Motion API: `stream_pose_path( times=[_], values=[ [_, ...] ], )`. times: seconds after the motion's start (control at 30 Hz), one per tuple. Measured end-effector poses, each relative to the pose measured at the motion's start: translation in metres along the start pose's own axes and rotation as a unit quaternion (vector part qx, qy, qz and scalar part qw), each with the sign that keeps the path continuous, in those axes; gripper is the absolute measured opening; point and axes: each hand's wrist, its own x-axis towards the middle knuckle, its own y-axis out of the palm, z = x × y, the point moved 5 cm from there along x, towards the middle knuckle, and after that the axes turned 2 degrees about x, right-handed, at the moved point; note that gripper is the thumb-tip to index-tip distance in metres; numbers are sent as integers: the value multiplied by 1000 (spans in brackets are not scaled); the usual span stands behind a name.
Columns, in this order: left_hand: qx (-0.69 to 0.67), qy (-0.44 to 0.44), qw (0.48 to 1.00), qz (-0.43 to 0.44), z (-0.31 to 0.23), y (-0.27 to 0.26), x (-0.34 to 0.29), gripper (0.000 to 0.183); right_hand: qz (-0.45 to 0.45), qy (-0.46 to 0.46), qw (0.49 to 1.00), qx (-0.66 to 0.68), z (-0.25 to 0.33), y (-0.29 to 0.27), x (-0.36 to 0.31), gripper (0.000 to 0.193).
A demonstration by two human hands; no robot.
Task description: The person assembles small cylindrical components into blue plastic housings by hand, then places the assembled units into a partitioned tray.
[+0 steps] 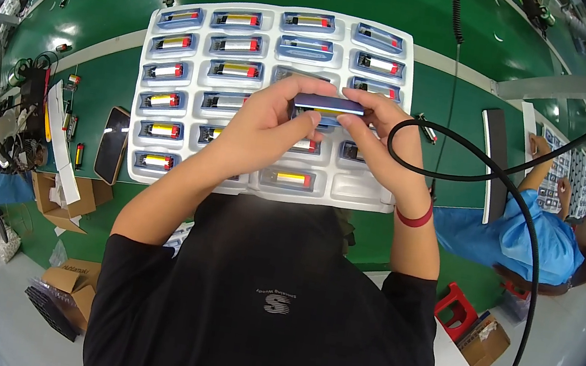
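Observation:
Both hands hold one small blue plastic case [329, 104] by its two ends, over the middle of a white moulded tray [266, 56]. My left hand [272, 119] grips its left end, thumb underneath and fingers behind. My right hand [381, 132] closes on the right end, with the thumb at the near side. A yellow strip shows on the case's near side; its inside is mostly hidden. Rows of tray pockets hold similar blue cases with white, red-ended cylindrical cells [241, 21]. One pocket [357, 187] at the near right holds no case.
A black cable [458, 178] loops in front of my right wrist. Left of the tray lie a phone [112, 145] and a white strip [63, 143]. A dark, white-edged bar [493, 166] lies to the right. Co-workers in blue sit at both sides; a cardboard box [69, 200] stands lower left.

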Motion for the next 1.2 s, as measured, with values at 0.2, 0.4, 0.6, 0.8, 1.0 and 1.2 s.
stream_pose_path(
  times=[0.2,0.4,0.6,0.8,1.0,1.2],
  values=[
    [327,110,938,4,-29,-7,-8,31,27,-110,985,-132,27,5,-1,34],
    [320,172,932,0,-27,3,-11,33,-21,-162,975,-149,27,0,-16,28],
    [309,128,940,73,-44,16,-16,34,-44,-60,996,-54,22,-17,-37,28],
    [398,184,897,46,-56,-15,-41,31,-11,60,994,-87,6,-51,-90,21],
    [524,162,808,-214,-77,-205,44,29,6,-61,955,-291,8,-41,-91,20],
    [594,-181,753,-218,-10,-383,140,80,-93,20,978,-185,-10,-56,-105,28]
  ],
)
